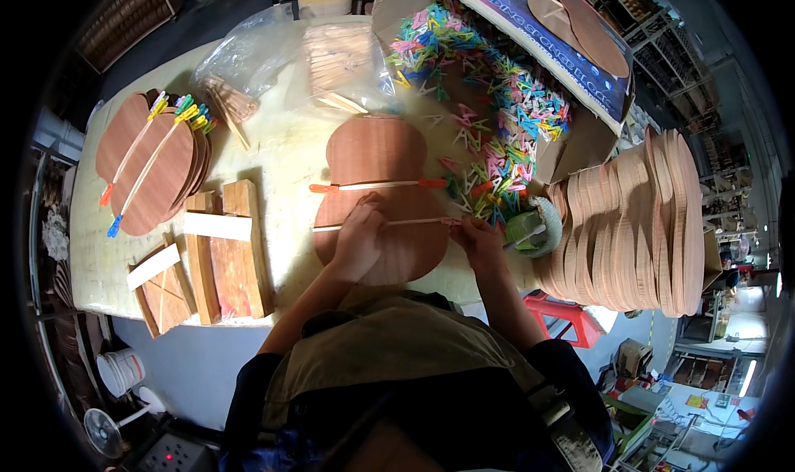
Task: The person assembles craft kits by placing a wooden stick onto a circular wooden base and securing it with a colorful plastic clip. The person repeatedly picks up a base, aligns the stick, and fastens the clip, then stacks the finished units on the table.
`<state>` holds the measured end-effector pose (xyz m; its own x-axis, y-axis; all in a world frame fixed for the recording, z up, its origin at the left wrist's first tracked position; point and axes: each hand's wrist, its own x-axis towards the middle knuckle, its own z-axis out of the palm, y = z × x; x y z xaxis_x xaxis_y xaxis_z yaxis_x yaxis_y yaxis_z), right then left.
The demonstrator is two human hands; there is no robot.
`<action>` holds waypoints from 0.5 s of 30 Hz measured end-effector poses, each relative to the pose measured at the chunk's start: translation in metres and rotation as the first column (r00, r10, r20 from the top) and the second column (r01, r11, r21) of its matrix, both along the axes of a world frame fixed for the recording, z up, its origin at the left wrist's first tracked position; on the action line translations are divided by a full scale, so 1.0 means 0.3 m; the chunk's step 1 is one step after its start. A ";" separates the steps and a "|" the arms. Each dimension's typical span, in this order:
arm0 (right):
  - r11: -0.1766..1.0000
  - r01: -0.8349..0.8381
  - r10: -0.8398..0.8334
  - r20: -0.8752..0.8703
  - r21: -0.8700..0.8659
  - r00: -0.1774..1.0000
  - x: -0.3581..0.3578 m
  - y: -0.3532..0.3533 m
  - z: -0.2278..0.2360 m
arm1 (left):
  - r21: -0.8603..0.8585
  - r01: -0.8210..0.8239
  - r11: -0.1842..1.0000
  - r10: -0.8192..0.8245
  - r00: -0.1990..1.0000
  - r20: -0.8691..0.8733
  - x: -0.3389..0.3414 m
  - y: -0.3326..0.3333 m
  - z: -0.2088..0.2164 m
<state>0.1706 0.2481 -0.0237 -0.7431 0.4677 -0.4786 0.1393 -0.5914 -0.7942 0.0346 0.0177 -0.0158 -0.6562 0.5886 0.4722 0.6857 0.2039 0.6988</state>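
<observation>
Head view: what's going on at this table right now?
A person works on a guitar-shaped wooden board on a pale table. The left hand presses a thin wooden strip across the board, while the right hand works a pink clothespin at the strip's end. A second strip is already clipped higher up. A pile of coloured clothespins lies behind, and a stack of similar boards stands to the right.
</observation>
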 end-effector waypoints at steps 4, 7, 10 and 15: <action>0.981 -0.135 0.123 0.091 0.138 0.988 -0.013 0.017 0.054 | -0.031 -0.035 0.999 0.035 0.999 0.003 0.007 -0.007 0.000; 0.372 -0.334 0.105 0.318 0.866 0.942 -0.099 0.087 0.063 | -0.034 -0.035 0.999 0.035 0.999 0.013 0.006 -0.010 -0.001; -0.372 -0.070 0.351 0.210 0.926 0.913 -0.254 0.102 0.142 | -0.042 -0.039 0.998 0.040 0.999 0.012 0.015 -0.008 0.014; -0.589 -0.098 0.427 0.411 0.802 0.805 -0.317 0.240 0.066 | -0.018 -0.010 1.000 0.010 1.000 0.012 -0.001 -0.007 -0.015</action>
